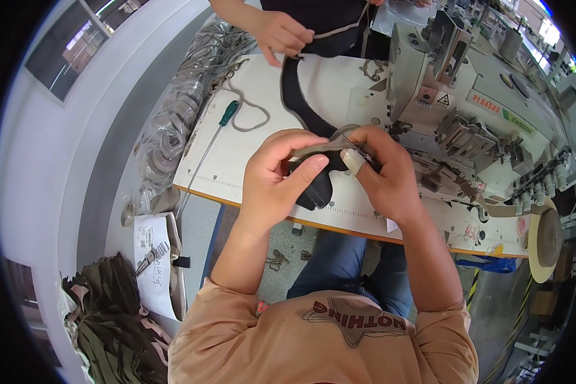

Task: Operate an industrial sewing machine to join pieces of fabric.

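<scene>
My left hand [278, 173] pinches the grey-brown edging [313, 148] of a black fabric strip [297, 96] between thumb and fingers. On the other side of the same edging, my right hand [388, 176] is closed, with a pale wrap around its thumb. A black end of the fabric [316, 190] hangs below my fingers, over the table's front edge. From my hands the strip runs away across the white table [249, 153] toward a person standing opposite. That person's hand [281, 33] is near the far end of the strip, and a thin grey cord crosses beside it.
A sewing machine [493, 96] stands on the right of the table, with a tape roll [545, 243] at its near corner. Left lie a green-handled screwdriver [229, 114], a grey cord loop [257, 121] and bagged trim coils [166, 121]. Dark green fabric [118, 326] is piled lower left.
</scene>
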The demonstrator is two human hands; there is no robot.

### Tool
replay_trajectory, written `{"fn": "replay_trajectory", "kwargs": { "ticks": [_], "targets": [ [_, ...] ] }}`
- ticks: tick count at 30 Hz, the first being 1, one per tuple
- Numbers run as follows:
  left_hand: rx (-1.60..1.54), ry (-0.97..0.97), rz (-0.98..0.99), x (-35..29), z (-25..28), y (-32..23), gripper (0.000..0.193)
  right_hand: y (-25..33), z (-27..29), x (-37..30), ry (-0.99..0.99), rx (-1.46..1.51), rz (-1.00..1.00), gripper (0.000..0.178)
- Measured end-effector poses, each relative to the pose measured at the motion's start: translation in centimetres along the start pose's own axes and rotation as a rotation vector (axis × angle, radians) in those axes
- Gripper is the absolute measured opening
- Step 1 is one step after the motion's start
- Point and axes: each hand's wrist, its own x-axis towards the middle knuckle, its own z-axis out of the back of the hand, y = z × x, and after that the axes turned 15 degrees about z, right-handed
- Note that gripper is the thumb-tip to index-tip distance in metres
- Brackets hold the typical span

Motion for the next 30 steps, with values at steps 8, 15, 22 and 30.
{"fn": "replay_trajectory", "kwargs": {
  "ticks": [8,15,22,30],
  "targets": [
    [-0.303,0.053,0.232,-1.0,-0.4,-0.9,0.019,3.6,0.6,-1.2,-0.219,0.076,0.017,0.019],
    [-0.226,0.064,0.125,-1.6,-0.9,-1.9,0.019,6.3,0.0,-2.0,0.126,0.456,-0.218,0.024],
    [-0.032,0.037,0.006,-1.8,-0.9,-2.3,0.019,6.4,0.0,-1.9,0.156,0.419,-0.203,0.024],
    [-0.003,0.051,-0.050,-1.9,-0.8,-2.4,0.018,6.6,0.0,-1.8,0.157,0.409,-0.201,0.024]
  ]
}}
